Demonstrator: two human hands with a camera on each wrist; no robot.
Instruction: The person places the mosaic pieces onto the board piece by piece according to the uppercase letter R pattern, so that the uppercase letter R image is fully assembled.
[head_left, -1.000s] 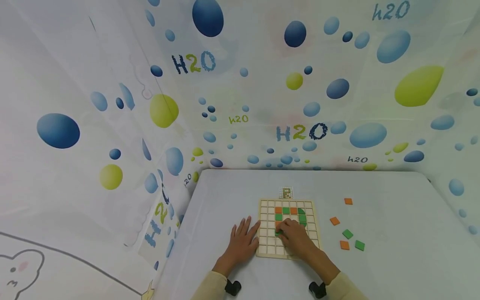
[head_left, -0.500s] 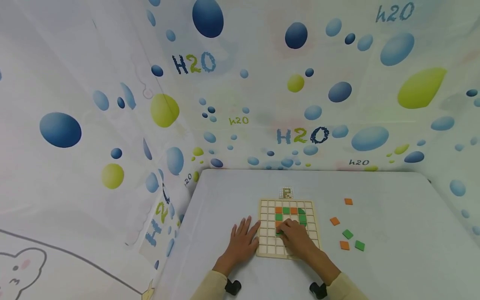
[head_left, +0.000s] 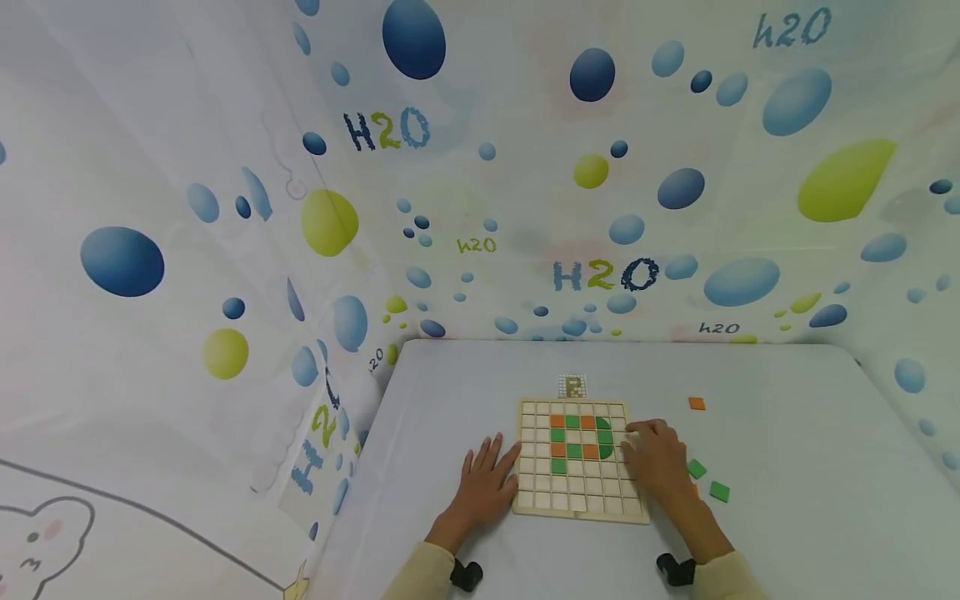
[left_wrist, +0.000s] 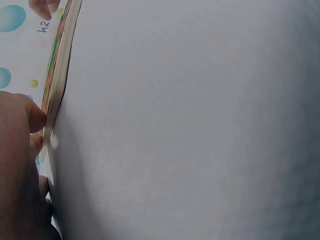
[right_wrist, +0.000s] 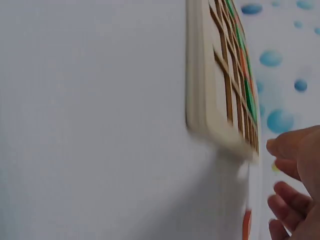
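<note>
A pale wooden grid board (head_left: 536, 487) lies on the white table. Set in its cells are square orange tiles (head_left: 557, 421) and green tiles (head_left: 558, 467), plus rounded-corner green pieces (head_left: 606, 452) on the right of the figure. My left hand (head_left: 486, 485) rests flat beside the board, spread fingers touching its left edge. At the board's right edge is my right hand (head_left: 662, 467), fingers loosely bent with nothing visible between them; in the right wrist view those fingers (right_wrist: 295, 150) hang apart from the board. A small pattern card (head_left: 572, 386) lies behind the board.
Right of the board lie loose tiles: an orange tile (head_left: 697, 403) at the back, a green tile (head_left: 697, 468) and another green tile (head_left: 720, 492) nearer. My right hand partly covers others. A patterned cloth wall (head_left: 525, 183) rises behind the table (head_left: 450, 375).
My right hand has left the middle of the board and moved right to its edge, uncovering the lower tiles of the figure. The left hand has stayed in place.
</note>
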